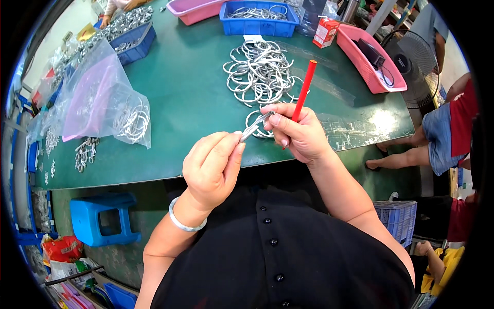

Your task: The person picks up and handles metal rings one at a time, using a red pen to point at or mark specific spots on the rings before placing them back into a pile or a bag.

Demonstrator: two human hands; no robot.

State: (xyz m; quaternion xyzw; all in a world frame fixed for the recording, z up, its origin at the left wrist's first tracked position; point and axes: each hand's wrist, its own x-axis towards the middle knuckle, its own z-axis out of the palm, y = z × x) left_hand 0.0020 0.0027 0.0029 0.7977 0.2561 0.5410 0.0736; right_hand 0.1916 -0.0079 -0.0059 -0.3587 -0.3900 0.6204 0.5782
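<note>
Fingertips and thumb of my left hand (211, 162) are closed on one end of a silver metal ring (250, 132), which is seen nearly edge-on. My right hand (304, 135) pinches the ring's other end between thumb and forefinger. A slim red pen-like stick (305, 88) rests in that same hand, slanting up past the forefinger. Both hands are above the near edge of the green table (190, 92). Just beyond them lies a loose pile of silver open rings (262, 72). A few more rings are partly hidden behind my right fingers.
A blue bin of rings (260, 27), a red-and-white carton (325, 32) and a pink tray (368, 62) line the far side. Plastic bags (110, 98) and small clasps (85, 153) lie left. A blue stool (103, 219) stands below; a fan (409, 64) and people are at right.
</note>
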